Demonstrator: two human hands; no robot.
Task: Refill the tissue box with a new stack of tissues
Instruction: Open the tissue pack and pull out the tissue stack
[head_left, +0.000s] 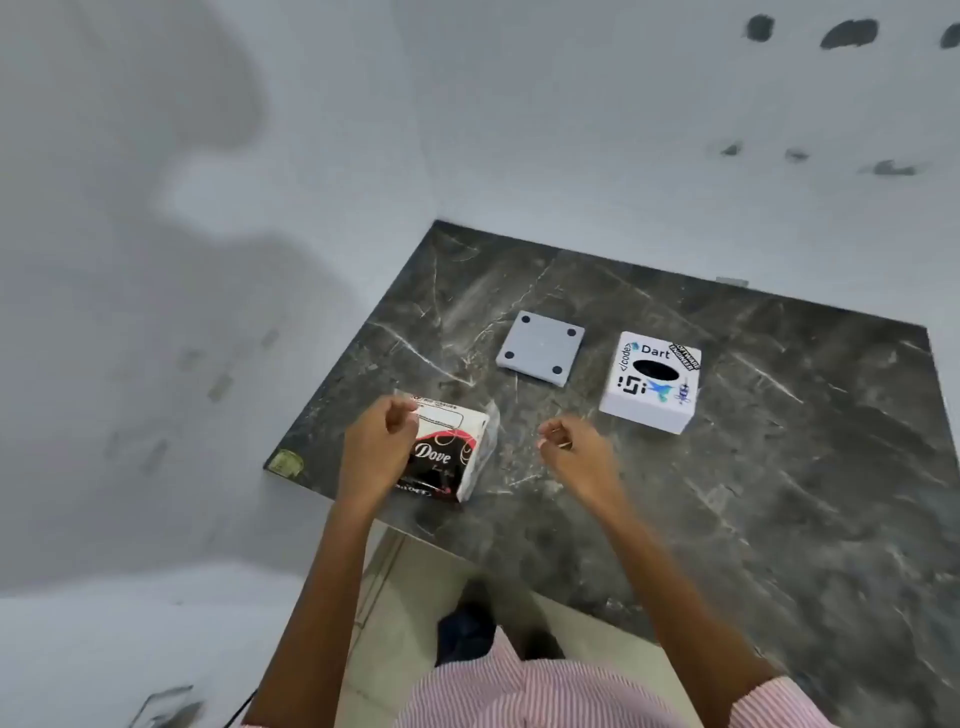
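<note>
Left hand (376, 447) curled over tissue pack (451, 451) on counter (727, 493), grip unclear; right hand (574, 452) loosely curled, empty, near tissue box (649, 382).

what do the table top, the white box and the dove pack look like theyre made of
Table top: polished dark stone, likely marble or a lookalike, going by pale veins and soft glare.
White box: rigid matte shell with stickers and an oval slot, probably plastic; painted wood is possible.
Dove pack: thin glossy plastic film, judging by the crinkled clear flap at its end.
</note>
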